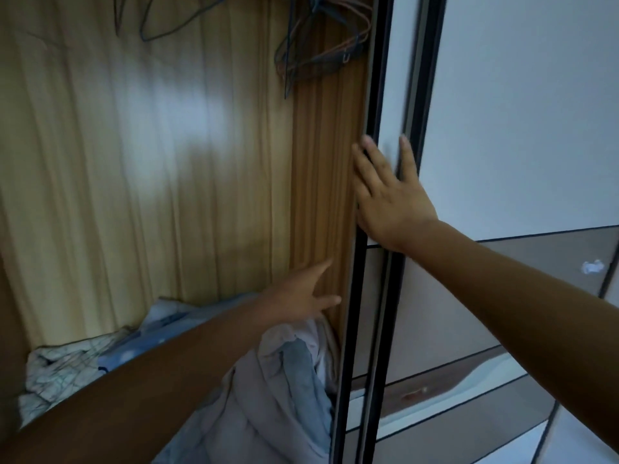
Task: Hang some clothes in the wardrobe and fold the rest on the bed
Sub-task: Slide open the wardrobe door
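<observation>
The wardrobe stands open, its wooden back wall (140, 155) bare. Several empty wire hangers (321, 45) hang at the top right, inside. My right hand (388, 195) lies flat with straight fingers on the edge of the sliding door (522, 128). My left hand (301, 293) reaches into the wardrobe with spread fingers, near the inner side panel (325, 182), holding nothing. Below it lies a heap of pale grey-blue bedding or clothes (284, 390). More crumpled fabric, blue and a white patterned piece (67, 366), lies on the wardrobe floor at the left.
The sliding door has dark frame rails (375, 296) and grey and brown panels lower down (502, 329). A small white object (592, 266) sits on the door panel at the far right.
</observation>
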Tool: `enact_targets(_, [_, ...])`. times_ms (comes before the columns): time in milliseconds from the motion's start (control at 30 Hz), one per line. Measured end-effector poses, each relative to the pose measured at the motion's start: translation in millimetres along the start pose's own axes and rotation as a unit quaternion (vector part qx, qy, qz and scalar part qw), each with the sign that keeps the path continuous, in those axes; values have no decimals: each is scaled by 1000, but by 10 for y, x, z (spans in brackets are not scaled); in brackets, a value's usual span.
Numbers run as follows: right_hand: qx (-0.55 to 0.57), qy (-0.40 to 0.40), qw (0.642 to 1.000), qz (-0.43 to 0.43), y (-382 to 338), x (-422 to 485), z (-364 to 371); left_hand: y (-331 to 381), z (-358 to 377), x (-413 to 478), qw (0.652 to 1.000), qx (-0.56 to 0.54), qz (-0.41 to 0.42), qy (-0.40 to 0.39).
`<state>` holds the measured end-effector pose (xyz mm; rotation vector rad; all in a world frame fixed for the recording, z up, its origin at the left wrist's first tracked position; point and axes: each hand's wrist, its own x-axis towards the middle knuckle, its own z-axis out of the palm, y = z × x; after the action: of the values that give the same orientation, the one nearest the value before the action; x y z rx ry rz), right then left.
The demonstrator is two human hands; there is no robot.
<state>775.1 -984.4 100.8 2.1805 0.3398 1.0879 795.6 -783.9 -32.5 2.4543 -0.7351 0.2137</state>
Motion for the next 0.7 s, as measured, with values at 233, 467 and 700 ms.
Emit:
enact_targets(233, [371,-130,915,-93,-1043,-237,27,-652,-495,-1019,982,118,-145,13])
enact_targets(467, [497,-255,812,-168,-2130,-68,26,-1165,-720,-2139,928,179,-326,20])
enact_targets(700, [509,-294,762,-271,-3241,-222,-610,-1350,-679,-3587,878,164,-447,38])
